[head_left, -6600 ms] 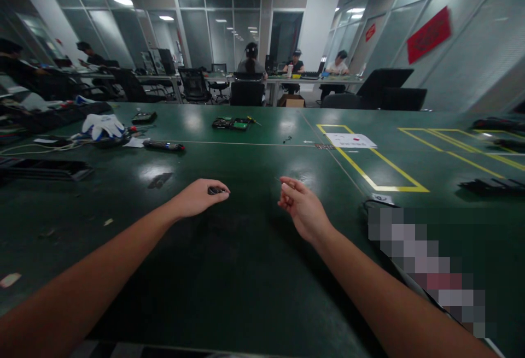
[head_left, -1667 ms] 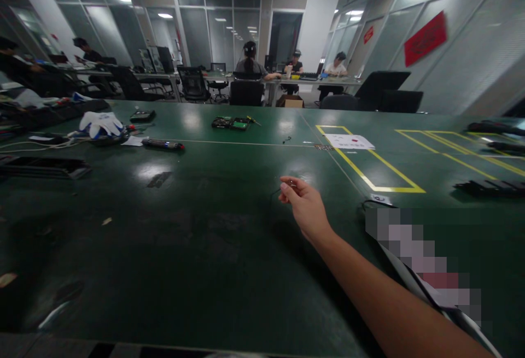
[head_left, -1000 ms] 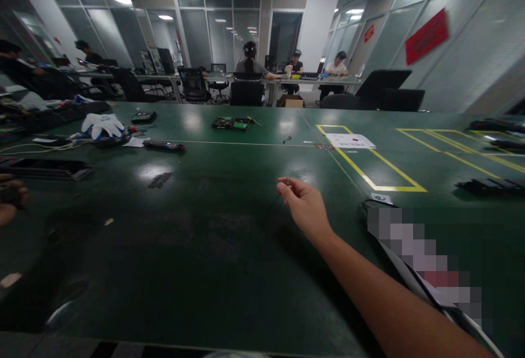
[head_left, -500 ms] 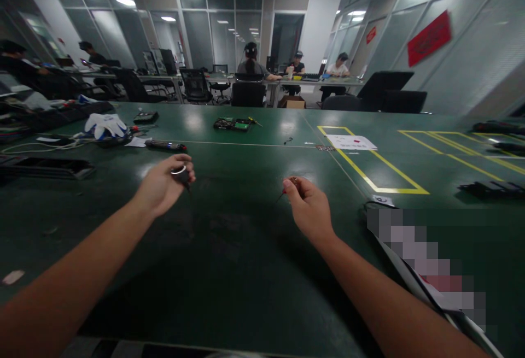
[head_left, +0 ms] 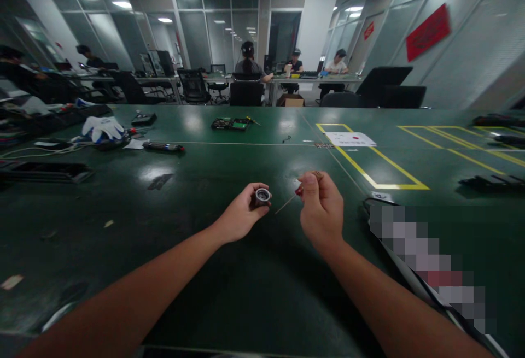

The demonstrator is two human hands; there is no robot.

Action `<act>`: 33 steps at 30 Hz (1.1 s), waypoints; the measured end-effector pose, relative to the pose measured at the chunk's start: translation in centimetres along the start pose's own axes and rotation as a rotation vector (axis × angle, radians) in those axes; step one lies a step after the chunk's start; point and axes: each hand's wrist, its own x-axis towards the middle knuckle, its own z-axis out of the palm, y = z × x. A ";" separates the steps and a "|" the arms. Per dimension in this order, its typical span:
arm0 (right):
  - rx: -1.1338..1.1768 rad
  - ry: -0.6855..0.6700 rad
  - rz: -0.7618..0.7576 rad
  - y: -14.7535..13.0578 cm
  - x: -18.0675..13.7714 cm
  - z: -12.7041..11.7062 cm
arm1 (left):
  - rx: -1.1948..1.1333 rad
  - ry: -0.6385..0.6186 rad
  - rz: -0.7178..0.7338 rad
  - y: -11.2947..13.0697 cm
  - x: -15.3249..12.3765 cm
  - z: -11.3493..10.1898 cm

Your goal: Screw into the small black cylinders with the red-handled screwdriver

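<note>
Metal cup (head_left: 263,196), or a part shaped like one, sits in your left hand (head_left: 239,216) at the middle of the scene, seemingly above the green table (head_left: 246,303), its hollow face turned toward you. Your largest risk is dropping it: the round wall offers little to hold, and a sideways push could make it slip and roll across the smooth top. Next, the thin rod (head_left: 286,204) in your right hand (head_left: 322,210) could skid and jab your left thumb (head_left: 260,213), because its free end points left and near, just beside that thumb. Least serious, the rod could turn in your grip if you hold it too lightly. As for pose, your left forearm (head_left: 159,268) reaches in from the near left and your right forearm (head_left: 381,292) from the near right, both slanting toward the middle. Your hands are near each other but apart. Your left fingers curl around the cup; your right fingers and thumb pinch the rod's reddish end, and rod and cup appear not to touch.
</note>
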 end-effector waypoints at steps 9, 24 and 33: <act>0.084 0.045 -0.009 -0.5 0.0 0.5 | 0.077 -0.088 0.050 -0.9 -1.2 -0.1; -0.134 -0.093 -0.084 -0.1 -0.4 0.0 | 0.206 0.020 0.138 -1.0 -1.2 -0.6; -0.052 -0.378 -0.040 0.1 -1.0 0.3 | 0.415 0.229 0.211 -1.3 -0.4 -1.9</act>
